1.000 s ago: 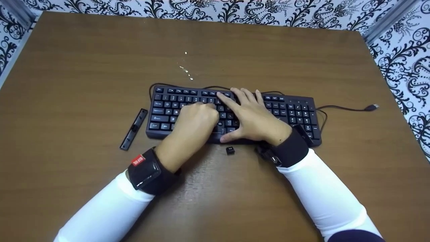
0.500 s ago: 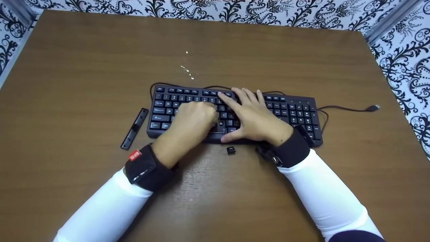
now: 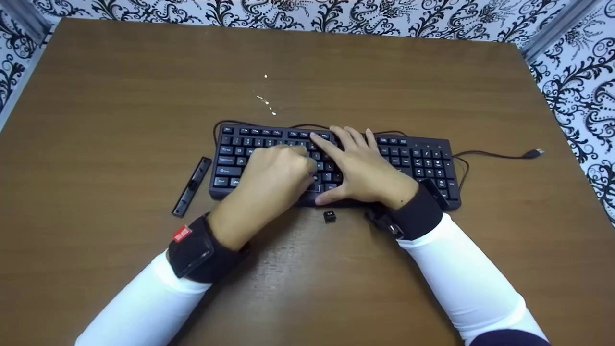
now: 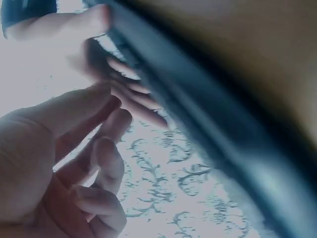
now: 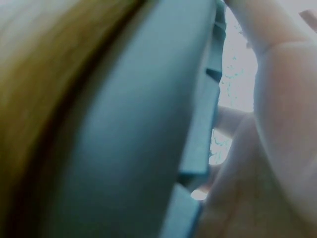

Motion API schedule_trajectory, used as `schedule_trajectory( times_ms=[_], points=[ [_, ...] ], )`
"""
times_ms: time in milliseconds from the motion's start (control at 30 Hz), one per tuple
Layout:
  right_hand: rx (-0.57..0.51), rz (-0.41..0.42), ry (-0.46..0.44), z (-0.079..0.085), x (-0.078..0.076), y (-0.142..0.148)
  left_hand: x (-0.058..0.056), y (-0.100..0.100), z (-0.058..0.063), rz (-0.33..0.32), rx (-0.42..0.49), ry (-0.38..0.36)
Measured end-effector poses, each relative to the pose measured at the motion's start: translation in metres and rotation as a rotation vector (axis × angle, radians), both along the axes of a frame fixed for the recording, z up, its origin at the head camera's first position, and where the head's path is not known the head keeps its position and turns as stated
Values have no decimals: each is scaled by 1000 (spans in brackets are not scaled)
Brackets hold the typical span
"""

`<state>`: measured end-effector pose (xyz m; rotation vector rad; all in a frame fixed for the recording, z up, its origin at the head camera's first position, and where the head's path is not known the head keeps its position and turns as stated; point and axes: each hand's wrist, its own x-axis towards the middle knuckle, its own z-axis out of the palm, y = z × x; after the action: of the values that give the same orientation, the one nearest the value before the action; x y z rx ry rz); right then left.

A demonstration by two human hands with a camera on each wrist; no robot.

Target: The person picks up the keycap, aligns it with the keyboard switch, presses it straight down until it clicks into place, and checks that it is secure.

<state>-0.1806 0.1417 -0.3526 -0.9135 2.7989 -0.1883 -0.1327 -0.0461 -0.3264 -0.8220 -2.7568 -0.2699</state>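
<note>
My left hand point(image 3: 278, 175) is over the middle of a black keyboard point(image 3: 229, 170), its fingers curled, knuckles up. The left wrist view shows its thumb tip against the index finger, close to the keys; I see nothing between them, though a tiny thing could be hidden. My right hand point(image 3: 355, 166) rests spread on the keyboard to the right of the left hand, fingers reaching the top row and thumb at the front edge. A loose black keycap point(image 3: 329, 216) lies in front of the keyboard. Left of it lies a long black strip point(image 3: 191, 187), like an upturned space bar.
The keyboard's cable point(image 3: 495, 154) runs behind it and ends in a USB plug point(image 3: 533, 154) on the right. Small pale marks point(image 3: 265, 102) show on the brown table point(image 3: 144, 86) behind the keyboard. Patterned black-and-white wall covering point(image 3: 360, 17) borders the table.
My left wrist and forearm have shifted a little left, and the left hand has turned slightly over the keys. The right hand, the keycap and the strip stay in place.
</note>
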Motion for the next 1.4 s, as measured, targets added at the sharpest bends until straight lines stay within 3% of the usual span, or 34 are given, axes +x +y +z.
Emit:
schedule_trajectory(
  times_ms=[267, 600, 800, 1100, 1400],
  points=[
    [0, 20, 3, 0, -1, 4, 18, 10, 3, -103, 21, 49],
    [-37, 20, -78, 4, -2, 17, 23, 11, -1, -86, 4, -6],
    [-29, 2, -72, 6, -2, 28, 29, 23, -9, -104, -71, -59],
    [-26, -9, -75, 7, -4, 28, 29, 31, -18, -102, -100, -7],
    [-14, -22, -71, 6, -4, 29, 27, 35, -21, -97, -109, -28]
  ],
)
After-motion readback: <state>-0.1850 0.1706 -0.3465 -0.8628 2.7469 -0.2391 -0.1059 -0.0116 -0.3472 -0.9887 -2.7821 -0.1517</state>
